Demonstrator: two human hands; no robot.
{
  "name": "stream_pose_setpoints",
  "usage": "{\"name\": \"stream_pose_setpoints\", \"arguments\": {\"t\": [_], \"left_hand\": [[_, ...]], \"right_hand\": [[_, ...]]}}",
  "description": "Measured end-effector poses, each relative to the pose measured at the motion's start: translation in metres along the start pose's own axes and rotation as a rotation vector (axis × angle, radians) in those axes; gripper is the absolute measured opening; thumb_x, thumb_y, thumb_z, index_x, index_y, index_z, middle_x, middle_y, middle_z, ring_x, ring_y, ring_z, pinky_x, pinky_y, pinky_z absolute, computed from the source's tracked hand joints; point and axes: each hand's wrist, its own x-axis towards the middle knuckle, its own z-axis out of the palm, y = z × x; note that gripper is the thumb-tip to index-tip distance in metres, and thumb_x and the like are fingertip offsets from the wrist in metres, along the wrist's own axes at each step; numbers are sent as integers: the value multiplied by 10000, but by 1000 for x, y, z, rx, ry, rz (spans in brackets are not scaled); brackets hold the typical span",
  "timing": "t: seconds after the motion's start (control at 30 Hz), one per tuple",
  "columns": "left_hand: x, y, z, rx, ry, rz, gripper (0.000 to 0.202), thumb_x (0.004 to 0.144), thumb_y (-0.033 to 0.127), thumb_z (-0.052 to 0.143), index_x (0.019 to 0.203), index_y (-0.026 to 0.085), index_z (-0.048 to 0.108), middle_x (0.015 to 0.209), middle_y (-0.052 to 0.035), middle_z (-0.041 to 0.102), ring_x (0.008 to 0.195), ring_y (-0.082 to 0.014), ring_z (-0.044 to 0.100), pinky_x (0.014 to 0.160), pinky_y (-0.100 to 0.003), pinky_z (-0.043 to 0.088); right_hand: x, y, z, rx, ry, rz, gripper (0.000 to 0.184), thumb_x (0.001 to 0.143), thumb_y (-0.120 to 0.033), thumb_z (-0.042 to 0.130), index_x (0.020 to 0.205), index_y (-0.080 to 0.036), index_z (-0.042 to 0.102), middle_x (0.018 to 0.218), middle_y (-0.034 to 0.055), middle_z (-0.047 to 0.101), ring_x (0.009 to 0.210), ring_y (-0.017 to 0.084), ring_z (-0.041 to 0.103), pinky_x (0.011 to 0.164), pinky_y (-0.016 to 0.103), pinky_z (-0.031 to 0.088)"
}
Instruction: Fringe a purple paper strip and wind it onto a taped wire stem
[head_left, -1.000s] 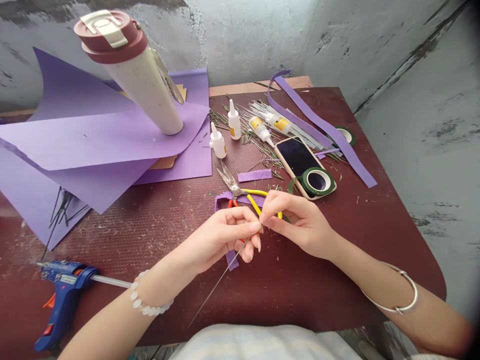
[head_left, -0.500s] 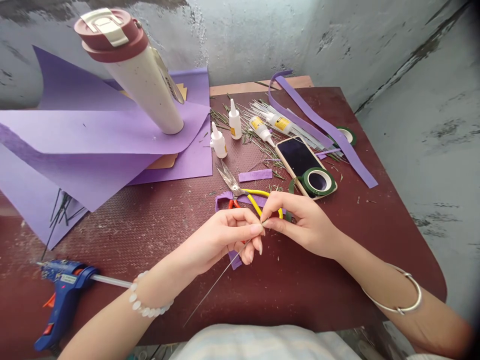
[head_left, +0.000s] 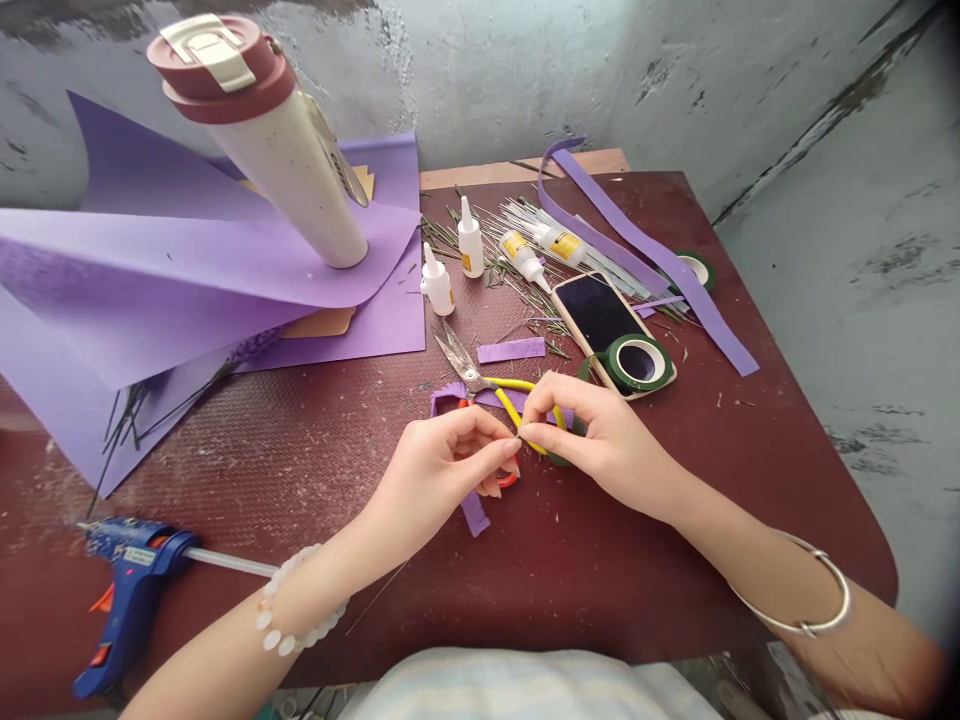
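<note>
A thin wire (head_left: 377, 598) slants down to the lower left from under my left hand (head_left: 442, 465). That hand pinches the wire near its upper end between thumb and forefinger, the other fingers curled beneath. Thumb and forefinger of my right hand (head_left: 600, 440) are pinched at the same end, touching the left fingertips. The wire's tip is mostly hidden by the fingers. Just behind the hands lie scissors (head_left: 466, 368) with yellow handles. A red handle (head_left: 510, 478) and a fringed purple strip (head_left: 474, 515) show partly beneath the hands.
A tall tumbler (head_left: 289, 170) stands on purple sheets (head_left: 360, 330) at left. Front left lies a blue glue gun (head_left: 135, 570). Behind the hands are small glue bottles (head_left: 470, 240), scattered wires, a phone (head_left: 600, 310) bearing green tape (head_left: 641, 362), and long purple strips (head_left: 652, 235).
Both hands have shifted slightly left, still pinching together. The wire has swung lower, mostly behind my left hand and forearm. The purple sheet's left front edge has lifted, showing more stems underneath.
</note>
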Motion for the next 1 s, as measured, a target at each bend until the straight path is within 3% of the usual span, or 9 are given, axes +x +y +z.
{"name": "stream_pose_setpoints", "arguments": {"t": [0.17,0.43,0.7,0.8,0.93,1.0], "left_hand": [[1,2,-4,-62,-74,-55,201,871,280,676,780,107,628,691,-24,700,508,-75,612,524,-175,522],[5,-2,-11,-361,-312,-206,160,871,247,668,792,108,652,634,-28,700,433,-84,611,455,-169,516],[12,-12,-15,-594,-545,-381,171,836,244,709,777,88,671,593,-35,675,412,-82,598,397,-140,483],[12,-13,-13,-580,-487,-372,193,821,267,732,780,93,660,611,-27,679,405,-73,588,405,-143,487],[10,-8,-7,-377,-219,-210,212,833,290,727,789,106,631,682,-36,717,445,-77,620,458,-158,511],[9,-6,-4,-275,-140,-157,223,839,295,720,780,103,624,674,-35,714,463,-77,624,478,-159,515]], "right_hand": [[2,5,2,64,-20,27,127,913,-199,651,792,-182,615,823,-13,586,786,136,541,748,273,400],[1,9,3,314,-64,-28,84,891,-188,693,811,-184,667,824,-9,594,799,132,545,767,269,423],[-2,10,4,345,-106,-106,70,872,-144,704,822,-191,689,826,-2,599,798,140,538,754,283,427],[-1,10,2,328,-79,-85,91,869,-168,709,786,-184,675,805,-3,594,779,139,538,751,287,423],[3,12,4,276,25,39,143,851,-217,724,735,-178,650,769,-10,583,738,136,529,717,293,408],[4,14,6,258,50,89,152,843,-231,726,725,-179,646,760,-11,585,731,138,527,702,295,401]]}}
